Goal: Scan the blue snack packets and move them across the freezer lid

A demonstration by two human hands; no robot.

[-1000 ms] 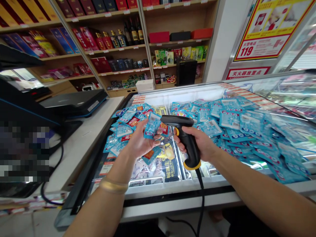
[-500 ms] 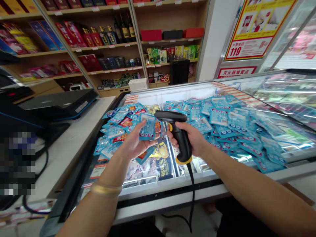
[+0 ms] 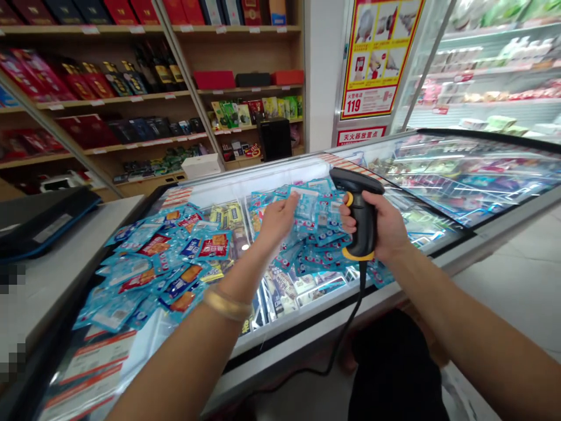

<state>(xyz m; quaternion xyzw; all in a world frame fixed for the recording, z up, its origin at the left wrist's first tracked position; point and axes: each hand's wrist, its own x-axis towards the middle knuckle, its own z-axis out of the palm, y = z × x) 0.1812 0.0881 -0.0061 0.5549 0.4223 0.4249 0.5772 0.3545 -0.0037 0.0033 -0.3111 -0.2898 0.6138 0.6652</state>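
Observation:
My left hand [image 3: 279, 225] reaches over to the right-hand pile of blue snack packets [image 3: 324, 237]. Its thumb and fingers are pinched on the edge of a blue snack packet [image 3: 307, 206] at the top of that pile. Whether this packet is lifted clear of the others, I cannot tell. A black and yellow barcode scanner [image 3: 364, 225] is gripped by my right hand [image 3: 388, 225], upright with its head pointing left. Its cable hangs from the handle. To the left lies another pile of blue packets [image 3: 131, 266], some showing red or orange fronts.
Both piles rest on the glass top of a chest freezer [image 3: 280, 327]. A counter [image 3: 56, 275] with a black device [image 3: 48, 219] stands left. Shelves of boxes and bottles [image 3: 144, 88] rise behind, beside a fire-safety poster [image 3: 381, 58]. The scanner cable [image 3: 333, 356] dangles over the freezer's front edge.
The view has turned to the right. My left hand has moved from near the left pile to the right pile. The scanner is still in my right hand.

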